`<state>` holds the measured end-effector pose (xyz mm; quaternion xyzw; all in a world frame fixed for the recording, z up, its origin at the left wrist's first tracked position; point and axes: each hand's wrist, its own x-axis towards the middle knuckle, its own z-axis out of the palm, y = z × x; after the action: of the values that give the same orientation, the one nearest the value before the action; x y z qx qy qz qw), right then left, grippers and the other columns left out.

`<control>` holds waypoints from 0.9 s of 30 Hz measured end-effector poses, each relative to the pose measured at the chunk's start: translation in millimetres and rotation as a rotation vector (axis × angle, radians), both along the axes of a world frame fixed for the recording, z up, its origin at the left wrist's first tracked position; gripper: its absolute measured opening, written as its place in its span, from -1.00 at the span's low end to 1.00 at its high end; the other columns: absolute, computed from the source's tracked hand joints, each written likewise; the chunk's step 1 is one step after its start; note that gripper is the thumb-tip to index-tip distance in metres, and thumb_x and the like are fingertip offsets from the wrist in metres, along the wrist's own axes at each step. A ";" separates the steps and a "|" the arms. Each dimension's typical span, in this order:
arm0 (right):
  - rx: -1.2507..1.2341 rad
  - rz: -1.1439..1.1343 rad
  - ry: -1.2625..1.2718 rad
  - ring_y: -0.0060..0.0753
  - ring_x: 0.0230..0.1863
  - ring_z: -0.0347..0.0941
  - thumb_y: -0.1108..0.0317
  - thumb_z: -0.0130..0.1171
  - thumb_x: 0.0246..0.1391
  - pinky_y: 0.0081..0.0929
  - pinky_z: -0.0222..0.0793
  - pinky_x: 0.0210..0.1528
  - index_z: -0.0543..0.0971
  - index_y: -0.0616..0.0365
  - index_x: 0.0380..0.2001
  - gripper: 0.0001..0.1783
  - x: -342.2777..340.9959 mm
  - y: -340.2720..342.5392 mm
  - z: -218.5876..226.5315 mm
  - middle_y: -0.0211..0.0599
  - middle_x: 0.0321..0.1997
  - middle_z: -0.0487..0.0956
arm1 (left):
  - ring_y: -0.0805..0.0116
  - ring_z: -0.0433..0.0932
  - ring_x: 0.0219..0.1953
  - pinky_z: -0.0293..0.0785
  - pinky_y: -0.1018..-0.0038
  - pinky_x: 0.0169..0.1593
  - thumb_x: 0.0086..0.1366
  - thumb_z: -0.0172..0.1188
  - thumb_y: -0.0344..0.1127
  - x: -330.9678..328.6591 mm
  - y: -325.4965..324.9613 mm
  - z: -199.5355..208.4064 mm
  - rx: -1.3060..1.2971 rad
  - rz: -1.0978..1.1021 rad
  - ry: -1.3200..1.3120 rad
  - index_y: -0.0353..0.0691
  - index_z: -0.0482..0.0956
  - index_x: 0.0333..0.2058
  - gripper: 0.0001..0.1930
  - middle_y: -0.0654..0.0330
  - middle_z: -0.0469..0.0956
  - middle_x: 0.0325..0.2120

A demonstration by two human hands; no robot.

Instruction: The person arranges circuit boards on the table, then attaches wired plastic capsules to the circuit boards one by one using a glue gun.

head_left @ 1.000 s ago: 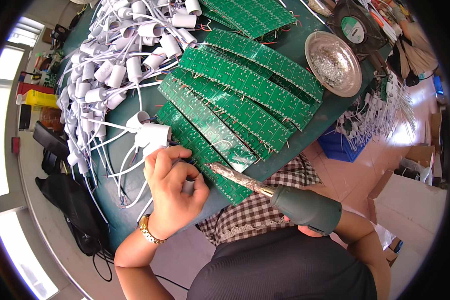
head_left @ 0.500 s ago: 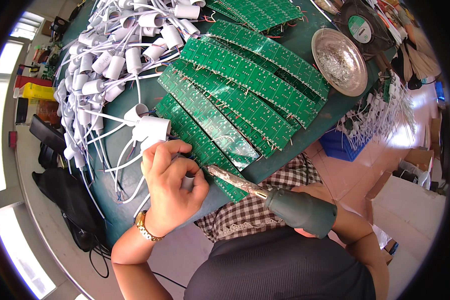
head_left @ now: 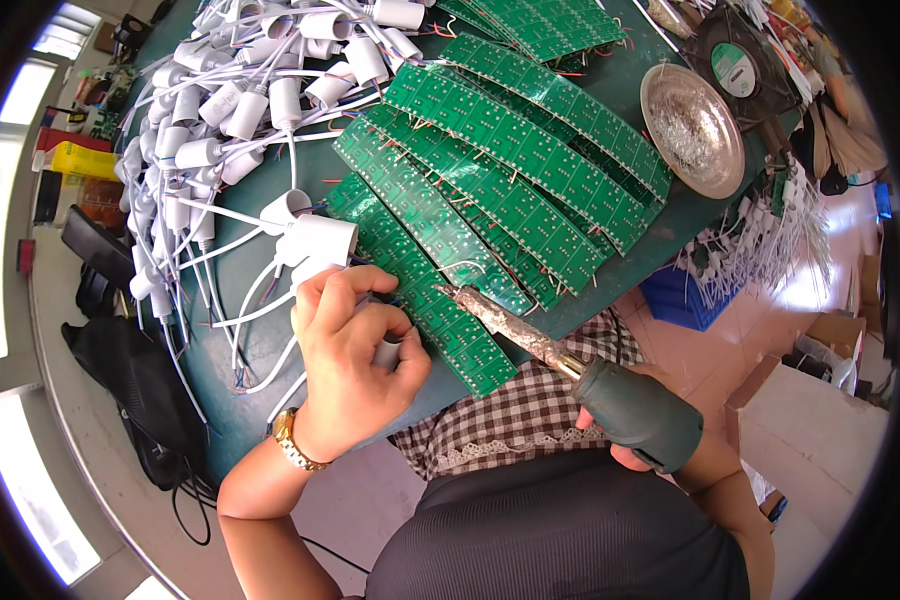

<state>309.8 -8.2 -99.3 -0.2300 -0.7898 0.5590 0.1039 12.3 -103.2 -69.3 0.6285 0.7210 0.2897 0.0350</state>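
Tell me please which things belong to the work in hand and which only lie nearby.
Likely in use:
soldering iron, in the right hand
green boards under its tip
white sockets at the left hand

Likely just lying about:
black bag
yellow object

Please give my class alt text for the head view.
A right hand holds a soldering iron, its tip over green boards; the left hand curls close by. White sockets lie heaped at left; a metal dish sits at upper right.

Torso: black, fine-ribbed top (head_left: 560, 535); left wrist (head_left: 315, 440): gold-toned metal link band (head_left: 296, 446); lap: brown-and-white gingham garment (head_left: 500, 420) with pale lace trim (head_left: 500, 455)
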 end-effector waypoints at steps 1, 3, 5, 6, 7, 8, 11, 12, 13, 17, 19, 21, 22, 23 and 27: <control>0.002 0.002 0.002 -0.38 -0.50 0.58 0.10 0.34 -0.16 -0.44 0.44 -0.47 0.61 0.05 -0.21 -0.58 -2.6 3.7 3.2 -0.45 -0.48 0.63 | 0.10 0.36 -0.17 0.25 0.26 -0.03 -0.23 0.22 -0.55 0.0 -0.1 0.1 0.002 0.002 0.002 -0.20 0.47 -0.58 -0.83 0.10 0.47 -0.22; -0.377 -0.006 -0.430 -0.38 -0.49 0.57 0.08 0.33 -0.13 -0.42 0.44 -0.46 0.61 0.02 -0.18 -0.57 -7.3 9.5 11.9 -0.46 -0.50 0.63 | 0.09 0.36 -0.17 0.25 0.25 -0.03 -0.23 0.23 -0.55 1.0 -0.3 0.1 -0.003 0.008 0.012 -0.19 0.46 -0.58 -0.83 0.10 0.47 -0.22; -0.304 -0.036 -0.321 -0.36 -0.50 0.57 0.08 0.33 -0.13 -0.41 0.44 -0.46 0.61 0.02 -0.18 -0.58 -7.9 4.4 8.0 -0.46 -0.50 0.63 | 0.09 0.35 -0.15 0.23 0.24 -0.06 -0.23 0.25 -0.53 0.2 -1.2 -2.5 -0.003 0.004 0.021 -0.18 0.48 -0.56 -0.82 0.14 0.47 -0.20; -0.233 -0.066 -0.214 -0.34 -0.51 0.56 0.08 0.33 -0.12 -0.39 0.44 -0.46 0.61 0.01 -0.18 -0.58 -7.3 1.9 5.9 -0.45 -0.50 0.63 | 0.09 0.34 -0.13 0.20 0.22 -0.09 -0.23 0.27 -0.50 -0.1 -1.3 -2.8 -0.004 -0.001 0.026 -0.16 0.51 -0.55 -0.81 0.18 0.47 -0.18; -0.231 -0.068 -0.212 -0.34 -0.51 0.56 0.08 0.33 -0.12 -0.39 0.44 -0.46 0.61 0.01 -0.18 -0.58 -6.3 0.9 4.8 -0.45 -0.50 0.63 | 0.09 0.34 -0.13 0.20 0.22 -0.09 -0.23 0.27 -0.50 0.0 -1.2 -1.2 -0.001 -0.003 0.028 -0.16 0.51 -0.55 -0.81 0.18 0.47 -0.18; -0.178 -0.068 -0.306 -0.34 -0.51 0.56 0.10 0.32 -0.12 -0.38 0.43 -0.46 0.61 0.02 -0.18 -0.59 -5.2 0.3 3.5 -0.45 -0.50 0.63 | 0.07 0.35 -0.14 0.22 0.22 -0.05 -0.22 0.25 -0.52 -0.3 -0.8 0.6 -0.010 -0.026 0.032 -0.17 0.48 -0.53 -0.80 0.13 0.47 -0.20; -0.039 -0.056 -0.277 -0.34 -0.50 0.56 0.13 0.34 -0.15 -0.38 0.43 -0.45 0.60 0.03 -0.17 -0.58 1.3 -0.4 -2.8 -0.44 -0.48 0.63 | 0.03 0.36 -0.14 0.24 0.22 -0.01 -0.20 0.24 -0.52 -5.4 -2.6 4.5 -0.024 -0.092 -0.005 -0.19 0.45 -0.51 -0.79 0.06 0.48 -0.20; 0.047 -0.039 -0.156 -0.34 -0.49 0.56 0.15 0.36 -0.19 -0.39 0.43 -0.45 0.60 0.05 -0.17 -0.55 4.6 -0.8 -5.9 -0.44 -0.47 0.63 | 0.02 0.36 -0.14 0.24 0.21 0.00 -0.19 0.24 -0.52 -9.3 -4.1 6.2 -0.030 -0.129 -0.049 -0.18 0.44 -0.50 -0.79 0.05 0.48 -0.20; 0.048 -0.044 -0.155 -0.34 -0.49 0.56 0.15 0.36 -0.19 -0.39 0.43 -0.45 0.60 0.05 -0.17 -0.55 8.7 -3.3 -13.4 -0.44 -0.47 0.63 | 0.12 0.35 -0.16 0.19 0.23 -0.08 -0.22 0.27 -0.49 -14.7 -5.8 4.0 -0.015 -0.154 -0.059 -0.14 0.49 -0.51 -0.79 0.17 0.49 -0.16; 0.082 -0.085 -0.105 -0.31 -0.45 0.57 0.19 0.40 -0.31 -0.39 0.42 -0.44 0.59 0.10 -0.15 -0.46 15.6 -10.1 -24.2 -0.42 -0.40 0.63 | 0.17 0.34 -0.17 0.17 0.26 -0.07 -0.21 0.28 -0.50 -18.1 -6.4 0.0 -0.006 -0.183 -0.069 -0.14 0.51 -0.49 -0.78 0.22 0.49 -0.17; 0.054 -0.045 -0.159 -0.29 -0.44 0.56 0.20 0.41 -0.34 -0.39 0.41 -0.44 0.58 0.11 -0.15 -0.44 15.1 -9.5 -24.0 -0.40 -0.37 0.63 | 0.16 0.33 -0.16 0.16 0.25 -0.06 -0.20 0.28 -0.50 -14.3 -5.1 -1.4 -0.006 -0.167 -0.073 -0.14 0.52 -0.48 -0.78 0.22 0.49 -0.16; -0.176 -0.074 0.103 -0.25 -0.42 0.57 0.22 0.39 -0.37 -0.38 0.43 -0.41 0.57 0.13 -0.14 -0.42 16.6 -7.8 -22.7 -0.35 -0.33 0.62 | 0.16 0.32 -0.15 0.14 0.24 -0.05 -0.19 0.28 -0.50 -13.0 -5.5 -1.4 -0.005 -0.151 -0.081 -0.14 0.53 -0.48 -0.78 0.21 0.48 -0.16; -0.177 -0.077 0.105 -0.25 -0.42 0.57 0.22 0.39 -0.37 -0.38 0.43 -0.41 0.57 0.13 -0.14 -0.42 18.0 -4.2 -22.1 -0.35 -0.33 0.62 | 0.15 0.31 -0.14 0.13 0.23 -0.03 -0.18 0.28 -0.50 -11.7 -5.1 -1.3 -0.028 -0.139 -0.083 -0.14 0.53 -0.47 -0.79 0.20 0.48 -0.14; -0.065 0.020 0.073 -0.24 -0.41 0.58 0.22 0.38 -0.39 -0.39 0.45 -0.41 0.57 0.14 -0.16 -0.42 18.4 2.1 -18.8 -0.33 -0.32 0.61 | 0.15 0.30 -0.13 0.11 0.21 -0.01 -0.17 0.27 -0.50 -11.0 -4.8 -0.8 -0.050 -0.125 -0.090 -0.14 0.54 -0.47 -0.79 0.20 0.47 -0.13; 0.090 0.107 0.073 -0.23 -0.42 0.58 0.22 0.38 -0.41 -0.40 0.46 -0.42 0.56 0.17 -0.17 -0.41 18.7 6.4 -17.3 -0.32 -0.33 0.61 | 0.13 0.29 -0.11 0.08 0.19 0.00 -0.18 0.26 -0.51 -9.2 -4.7 0.7 -0.071 -0.093 -0.083 -0.13 0.53 -0.48 -0.79 0.18 0.45 -0.11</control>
<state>328.5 -1.9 -116.6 -0.1621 -0.8209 0.5359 0.1131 3.1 -107.9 -68.6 0.6470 0.6989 0.2877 0.1005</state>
